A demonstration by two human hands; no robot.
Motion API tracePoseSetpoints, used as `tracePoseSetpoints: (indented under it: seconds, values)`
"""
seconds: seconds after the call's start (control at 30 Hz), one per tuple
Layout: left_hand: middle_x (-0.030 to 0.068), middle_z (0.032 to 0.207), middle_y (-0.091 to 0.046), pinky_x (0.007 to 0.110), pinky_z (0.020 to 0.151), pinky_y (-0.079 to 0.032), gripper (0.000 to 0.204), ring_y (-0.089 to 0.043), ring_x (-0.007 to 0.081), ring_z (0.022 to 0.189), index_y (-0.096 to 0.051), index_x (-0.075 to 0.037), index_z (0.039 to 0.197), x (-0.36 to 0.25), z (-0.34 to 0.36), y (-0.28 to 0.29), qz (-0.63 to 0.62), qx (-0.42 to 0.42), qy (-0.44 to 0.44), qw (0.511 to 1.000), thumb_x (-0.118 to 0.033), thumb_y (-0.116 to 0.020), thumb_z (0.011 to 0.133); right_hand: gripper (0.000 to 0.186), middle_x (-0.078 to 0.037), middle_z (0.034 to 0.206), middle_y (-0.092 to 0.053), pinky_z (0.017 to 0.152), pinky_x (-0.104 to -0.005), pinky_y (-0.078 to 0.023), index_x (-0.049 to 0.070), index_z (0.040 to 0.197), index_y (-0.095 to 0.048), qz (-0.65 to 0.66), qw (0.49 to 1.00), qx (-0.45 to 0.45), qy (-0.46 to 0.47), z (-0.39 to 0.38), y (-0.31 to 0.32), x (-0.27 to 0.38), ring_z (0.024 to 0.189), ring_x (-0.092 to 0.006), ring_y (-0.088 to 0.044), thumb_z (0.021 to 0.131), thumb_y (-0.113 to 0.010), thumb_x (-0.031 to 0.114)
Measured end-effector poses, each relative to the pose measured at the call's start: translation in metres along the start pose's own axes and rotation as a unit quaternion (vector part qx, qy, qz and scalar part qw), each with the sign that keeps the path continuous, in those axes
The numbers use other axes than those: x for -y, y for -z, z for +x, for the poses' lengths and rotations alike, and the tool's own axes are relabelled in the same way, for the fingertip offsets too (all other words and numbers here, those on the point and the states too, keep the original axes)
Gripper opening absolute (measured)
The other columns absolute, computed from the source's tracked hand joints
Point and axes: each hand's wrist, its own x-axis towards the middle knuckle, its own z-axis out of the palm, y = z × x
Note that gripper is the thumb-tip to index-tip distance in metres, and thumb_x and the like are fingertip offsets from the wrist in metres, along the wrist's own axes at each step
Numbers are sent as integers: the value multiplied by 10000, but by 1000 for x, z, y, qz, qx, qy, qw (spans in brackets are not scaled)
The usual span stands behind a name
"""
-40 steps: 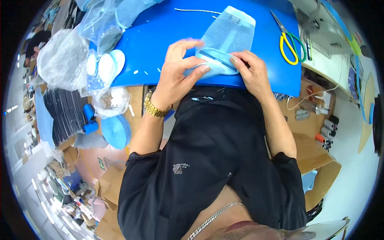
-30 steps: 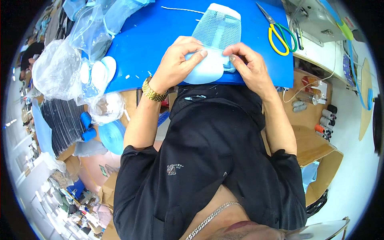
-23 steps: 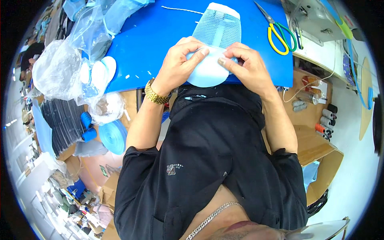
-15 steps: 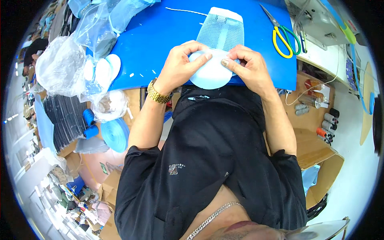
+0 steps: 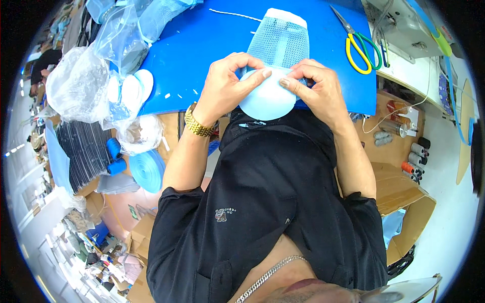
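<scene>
A pale blue round disc (image 5: 268, 98) is held at the front edge of the blue table, part of it jutting out over my lap. My left hand (image 5: 233, 78) pinches its far edge from the left, thumb on top. From the right, my right hand (image 5: 312, 86) pinches the same edge, thumb also on top and fingers curled behind. Beyond the disc lies a light blue mesh bag (image 5: 279, 40) with a white band at its far end. The mesh meets the disc between my hands; how they join is hidden by my fingers.
Scissors (image 5: 358, 48) with yellow and green handles lie at the table's right. Clear plastic bags (image 5: 76, 86) and white discs (image 5: 144, 83) sit at the left edge. A light blue webbing roll (image 5: 147, 170) is below them. A white cord (image 5: 235, 14) lies at the back.
The disc's near edge has come slightly toward me and tilts lower. Both hands keep their pinch on it, with only a small shift of the fingers.
</scene>
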Motion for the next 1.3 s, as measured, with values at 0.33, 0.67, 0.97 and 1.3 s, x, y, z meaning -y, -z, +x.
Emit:
tracePoseSetpoints:
  seconds: [0.33, 0.67, 0.97, 1.3]
  values:
    - [71, 810, -669, 254, 743, -496, 139, -629, 126, 812, -639, -13, 757, -9, -3, -3, -48, -46, 6, 998, -99, -747, 778, 174, -86, 727, -637, 604, -300, -455, 0, 718, -638, 13, 999, -34, 10, -4, -4, 7, 698, -183, -601, 731, -763, 120]
    - [76, 799, -671, 246, 718, -504, 157, -634, 121, 787, -621, -16, 733, -7, -4, -8, -62, -69, 3, 996, -70, -766, 755, 187, -80, 691, -611, 544, -285, -414, 0, 672, -596, 17, 998, -57, 25, -5, -7, 7, 639, -171, -567, 716, -752, 93]
    - [72, 772, -661, 249, 705, -507, 186, -638, 127, 775, -596, -24, 706, -12, -2, -8, -51, -81, -12, 995, -67, -773, 746, 197, -62, 677, -600, 557, -255, -428, 21, 671, -575, 36, 996, -71, 35, -4, -10, 5, 628, -118, -556, 719, -756, 81]
    - [73, 774, -668, 245, 677, -507, 183, -643, 122, 753, -605, -27, 716, -15, -2, 1, -17, -47, -29, 998, -78, -778, 742, 251, -60, 605, -562, 502, -267, -387, 4, 810, -666, -8, 993, 113, -41, 15, 16, 23, 552, -110, -502, 803, -712, 251]
